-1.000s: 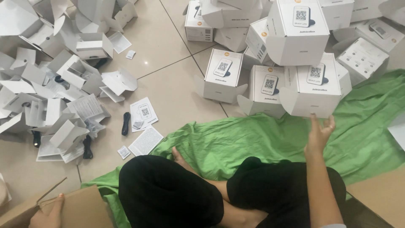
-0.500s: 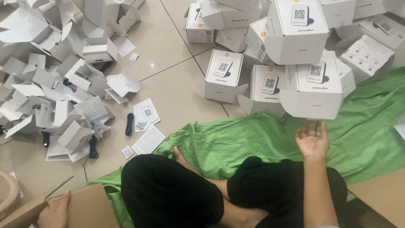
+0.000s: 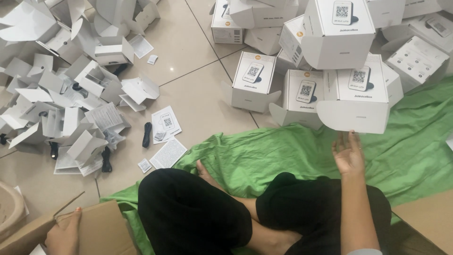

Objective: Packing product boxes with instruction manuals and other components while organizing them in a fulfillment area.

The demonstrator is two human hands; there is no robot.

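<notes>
White carton (image 3: 361,97) just above right-hand fingers (image 3: 348,141) (palm up), not gripped

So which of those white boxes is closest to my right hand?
The white box with its bottom flap hanging open, directly above your right hand; the others sit farther back.

Setting: improvised packing or unpacking area on an indoor tiled floor (image 3: 198,61), probably a home or small storeroom. Evidence: stack of identical white product boxes (image 3: 339,33), heap of opened, flattened cartons (image 3: 61,104), loose leaflets (image 3: 166,123), green cloth (image 3: 415,151) used as a floor mat, brown cardboard carton (image 3: 101,226).
</notes>
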